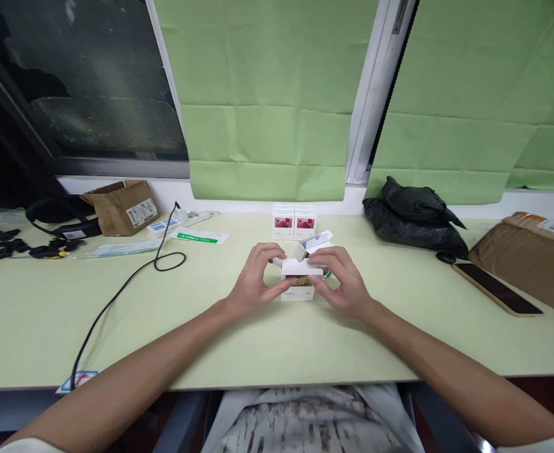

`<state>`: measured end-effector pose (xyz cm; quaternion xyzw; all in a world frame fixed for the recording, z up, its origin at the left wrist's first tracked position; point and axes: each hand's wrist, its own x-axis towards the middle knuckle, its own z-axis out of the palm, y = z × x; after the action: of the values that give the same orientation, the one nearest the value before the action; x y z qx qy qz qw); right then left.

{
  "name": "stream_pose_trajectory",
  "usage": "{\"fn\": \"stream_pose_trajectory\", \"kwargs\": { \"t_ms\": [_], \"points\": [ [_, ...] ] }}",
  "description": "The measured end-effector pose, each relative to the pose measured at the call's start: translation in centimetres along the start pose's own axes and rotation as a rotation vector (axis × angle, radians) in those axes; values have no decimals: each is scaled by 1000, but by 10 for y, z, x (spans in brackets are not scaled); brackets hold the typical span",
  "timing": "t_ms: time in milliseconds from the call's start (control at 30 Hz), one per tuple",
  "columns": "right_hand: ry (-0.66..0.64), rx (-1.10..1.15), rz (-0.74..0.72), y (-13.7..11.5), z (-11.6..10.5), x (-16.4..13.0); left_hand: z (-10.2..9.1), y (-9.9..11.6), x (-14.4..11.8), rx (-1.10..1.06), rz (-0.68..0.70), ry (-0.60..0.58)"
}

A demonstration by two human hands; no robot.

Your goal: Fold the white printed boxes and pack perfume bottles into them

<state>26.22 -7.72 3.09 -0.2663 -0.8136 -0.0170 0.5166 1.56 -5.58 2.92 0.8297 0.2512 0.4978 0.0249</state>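
A small white box [298, 293] with a picture band on its front stands on the table between my hands, its top flap raised. My left hand [258, 277] is at the box's left side, thumb along the front and fingers curled near the top edge. On the right, my right hand [345, 283] pinches the box's upper right part, thumb in front and fingers at the flap. Just behind, an open white carton lid [318, 240] sticks up. A small glass or metal rim [327, 273] shows beside my right fingers, mostly hidden.
Two white boxes with red pictures [294, 223] stand at the back. Left are a cardboard box [123, 211], a black cable [116, 292] and flat packets [201, 236]. Right are a black plastic bag [413, 220], a phone [497, 289] and a brown parcel [532, 261].
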Motion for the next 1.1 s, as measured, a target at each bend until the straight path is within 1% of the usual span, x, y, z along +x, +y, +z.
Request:
{"fn": "stream_pose_trajectory", "kwargs": {
  "t_ms": [133,267,433,633,700,833,933,1000,1100],
  "points": [
    [-14,-46,-39,3,0,0,0,0,-1,29,-13,-19],
    [-30,-87,-85,10,2,-2,-1,-1,-2,32,7,-32],
    [-37,-84,-78,15,3,-6,-1,-2,-3,40,29,-41],
    [-31,-89,-53,18,3,-8,-1,-4,-3,40,-7,-46],
    [-20,-96,-56,17,3,-7,0,-3,-3,4,-35,-40],
    [-9,-94,-62,14,3,-4,4,-5,-4,-147,-177,10],
    [-15,-90,-64,12,2,-3,7,-7,-6,-222,-248,26],
    [-12,-94,-64,11,2,-3,8,-7,-7,-234,-266,21],
    [-8,-100,-69,10,2,-2,8,-6,-6,-223,-244,-3]
  ]
}}
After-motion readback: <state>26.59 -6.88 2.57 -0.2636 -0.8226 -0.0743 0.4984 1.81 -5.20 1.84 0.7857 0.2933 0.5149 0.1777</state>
